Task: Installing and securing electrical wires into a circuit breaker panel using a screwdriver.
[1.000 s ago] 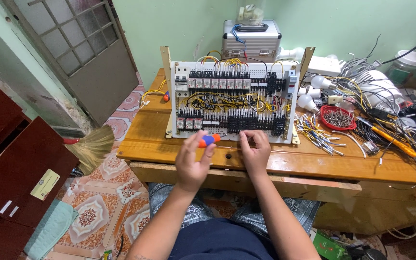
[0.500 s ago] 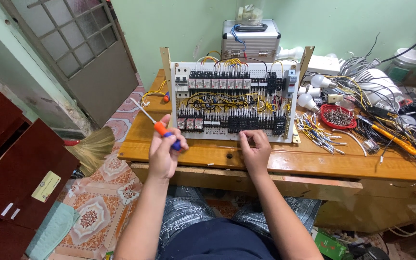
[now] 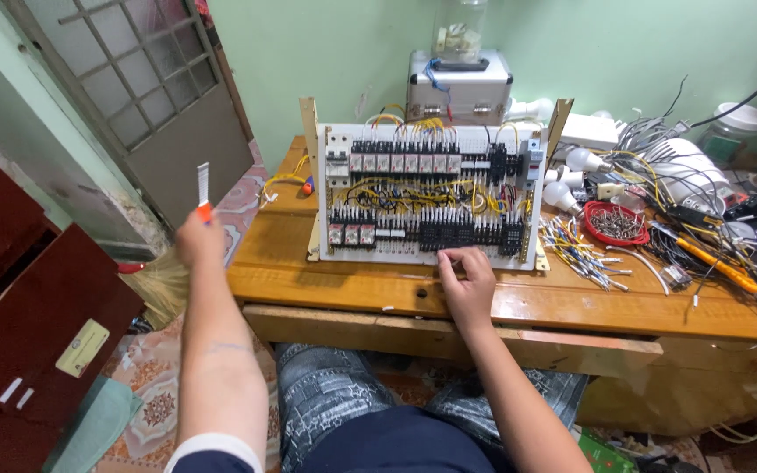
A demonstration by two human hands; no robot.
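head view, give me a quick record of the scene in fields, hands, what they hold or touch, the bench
left hand: raised off to the left of the bench, gripping an orange-handled screwdriver with its tip up
right hand: fingers at the lower row of the white wired control panel
panel: stands upright on the wooden workbench
right of panel: red round tray of screws, white light bulbs, loose wires
behind panel: silver metal case

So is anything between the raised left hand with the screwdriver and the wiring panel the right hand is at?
Nothing visible. The left hand holds the orange-handled screwdriver up, off the table's left end. Between it and the wiring panel is open air and bare wooden table. The right hand rests at the panel's lower edge.
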